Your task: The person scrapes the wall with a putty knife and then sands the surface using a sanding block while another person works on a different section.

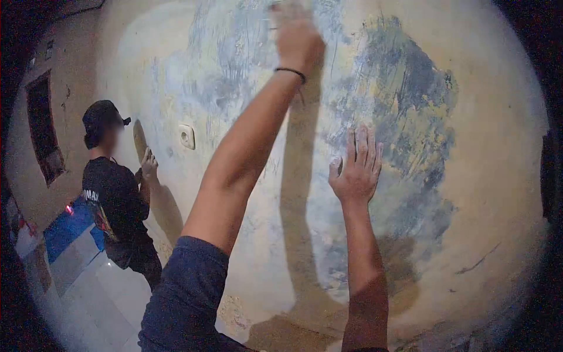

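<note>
My left hand (298,41) is raised high against the patchy wall (498,146), with a dark band (291,73) round its wrist. Its fingers are blurred near the top edge of the view, so I cannot tell whether they hold something. Lower and to the right, my right hand (358,173) lies flat on the wall, fingers stretched up and thumb out to the left. Pale dust coats its fingertips. Around both hands the surface shows blue-grey scraped patches (410,76) and yellowish areas. My left arm casts a long shadow on the wall between them.
A wall socket (187,136) sits left of my left forearm. Farther left, another person (117,188) in a dark cap and shirt stands close to the wall, a hand raised near it. Behind them are a blue sheet (67,229), a pale floor (117,287) and a dark window opening (44,126).
</note>
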Motion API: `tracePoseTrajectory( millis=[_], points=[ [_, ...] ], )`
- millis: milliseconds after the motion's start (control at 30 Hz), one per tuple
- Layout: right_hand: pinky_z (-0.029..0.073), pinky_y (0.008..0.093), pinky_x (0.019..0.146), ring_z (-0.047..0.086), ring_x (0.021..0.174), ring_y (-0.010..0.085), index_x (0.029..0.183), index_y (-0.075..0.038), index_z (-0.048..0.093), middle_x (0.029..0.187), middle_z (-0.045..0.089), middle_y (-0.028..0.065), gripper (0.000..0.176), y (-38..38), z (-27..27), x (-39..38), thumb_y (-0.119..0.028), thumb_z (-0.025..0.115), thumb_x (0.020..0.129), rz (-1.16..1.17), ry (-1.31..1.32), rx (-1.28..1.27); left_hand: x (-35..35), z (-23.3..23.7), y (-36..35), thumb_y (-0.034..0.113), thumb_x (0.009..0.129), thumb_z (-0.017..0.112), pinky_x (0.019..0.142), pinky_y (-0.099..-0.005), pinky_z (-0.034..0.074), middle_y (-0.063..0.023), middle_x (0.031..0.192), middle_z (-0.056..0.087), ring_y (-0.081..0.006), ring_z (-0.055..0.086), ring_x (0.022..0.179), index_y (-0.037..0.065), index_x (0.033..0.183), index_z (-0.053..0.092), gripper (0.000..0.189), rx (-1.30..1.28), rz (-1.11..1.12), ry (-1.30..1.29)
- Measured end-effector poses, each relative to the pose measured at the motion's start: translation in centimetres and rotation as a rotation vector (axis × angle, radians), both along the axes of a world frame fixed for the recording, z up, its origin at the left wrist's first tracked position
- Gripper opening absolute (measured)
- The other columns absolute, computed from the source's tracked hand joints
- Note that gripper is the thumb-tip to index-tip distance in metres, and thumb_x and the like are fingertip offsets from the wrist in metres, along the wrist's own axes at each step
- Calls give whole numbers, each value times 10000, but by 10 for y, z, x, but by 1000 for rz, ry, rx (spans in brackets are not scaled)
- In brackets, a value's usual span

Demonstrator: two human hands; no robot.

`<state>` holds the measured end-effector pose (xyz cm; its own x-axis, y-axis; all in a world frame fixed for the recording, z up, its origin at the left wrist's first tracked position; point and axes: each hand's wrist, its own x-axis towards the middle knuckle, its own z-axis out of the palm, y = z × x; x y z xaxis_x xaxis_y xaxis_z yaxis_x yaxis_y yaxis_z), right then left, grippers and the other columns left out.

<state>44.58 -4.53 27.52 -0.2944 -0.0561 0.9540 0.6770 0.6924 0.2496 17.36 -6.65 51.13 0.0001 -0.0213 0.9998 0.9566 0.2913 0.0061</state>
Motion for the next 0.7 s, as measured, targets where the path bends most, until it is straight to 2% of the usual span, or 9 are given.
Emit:
tracePoseTrajectory(
  millis=[33,133,267,333,400,467,600,633,700],
  points=[
    [256,547,1283,362,1548,317,1567,-86,467,1667,389,129,751,-1,-2,0,-264,617,853,2,-9,-2,53,-12,-4,52,876,511,1224,-485,367,-330,1481,531,-453,457,1441,-47,1395,589,534,163,-277,105],
    [238,546,1292,327,1561,332,1580,-122,450,1672,374,123,767,3,1,0,-233,642,846,50,2,-14,111,-41,-14,30,861,534,1149,-487,457,-307,1476,547,-451,522,1389,-43,1361,621,512,220,-308,467],
    [251,545,1284,342,1555,332,1571,-82,456,1664,380,147,813,2,-1,3,-296,661,814,-3,-36,-4,87,-26,-33,34,877,529,1061,-498,509,-253,1349,644,-434,585,1301,47,1230,712,398,302,-335,94],
    [247,548,1285,345,1552,338,1566,-81,461,1661,381,144,822,1,-1,2,-301,673,803,27,-23,-2,53,-18,14,16,864,535,1066,-494,502,-236,1319,668,-438,584,1299,57,1214,709,393,450,-80,157],
    [247,551,1285,348,1549,338,1557,-80,471,1657,386,146,800,1,-3,2,-296,663,811,-13,-43,-14,111,-44,-32,32,881,554,1118,-477,478,-247,1384,631,-428,557,1351,42,1236,690,380,75,-395,115],
    [244,556,1285,351,1548,338,1562,-80,464,1661,381,147,791,3,-2,1,-289,649,822,-19,-36,6,119,-77,-6,123,953,585,1223,-452,401,-242,1529,521,-376,490,1451,61,1483,526,537,-19,-377,563],
    [209,560,1298,291,1573,352,1585,-96,429,1679,340,155,796,-1,-6,2,-238,647,832,-19,-52,-41,68,-84,-23,146,969,588,1017,-459,568,-238,1452,586,-376,659,1226,72,1514,491,558,-51,-273,446],
    [209,560,1298,291,1573,352,1585,-96,429,1679,340,155,796,-1,-9,4,-238,647,832,-28,-59,-41,54,-75,-36,154,977,582,866,-499,593,-235,1287,660,-394,697,1059,60,1471,511,507,23,-302,376],
    [197,562,1301,282,1578,355,1618,-130,389,1691,321,155,824,0,-13,6,-226,644,840,-26,-91,-70,8,-64,-64,90,968,531,843,-542,558,-229,1108,680,-434,662,1033,12,1193,612,251,177,-153,259]
  ],
)
